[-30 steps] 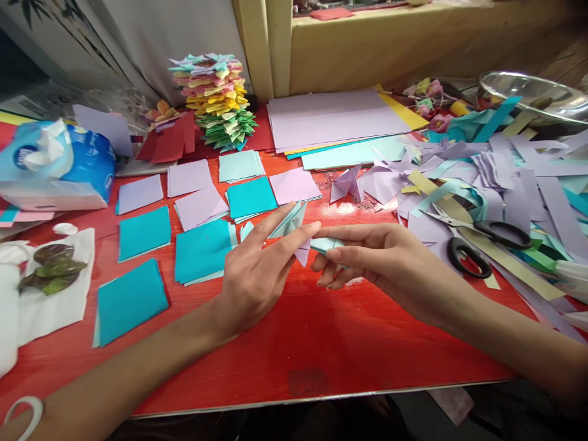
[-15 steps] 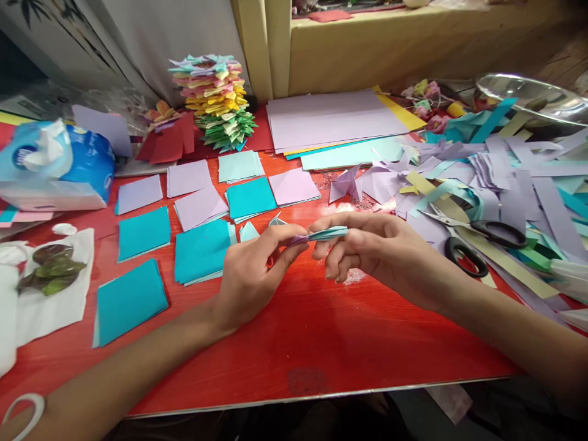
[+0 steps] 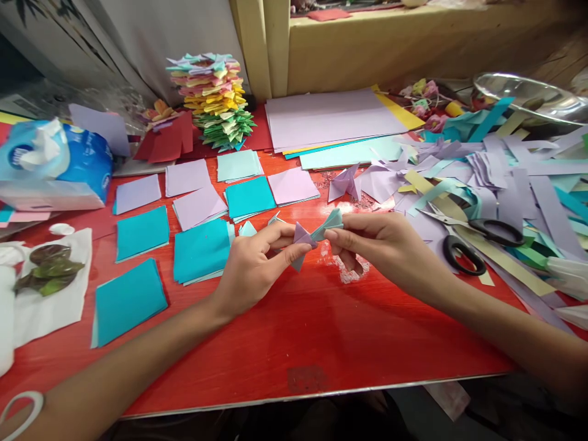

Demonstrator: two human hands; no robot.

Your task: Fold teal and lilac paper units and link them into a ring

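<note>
Left hand pinches lilac piece, right hand pinches mint piece; both now face-on, no longer edge-on, so we see the 2 meet.

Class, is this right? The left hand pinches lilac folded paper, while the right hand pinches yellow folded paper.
Not quite: the head view shows the right hand pinching pale blue-green folded paper, not yellow. The left hand does pinch lilac folded paper.
</note>
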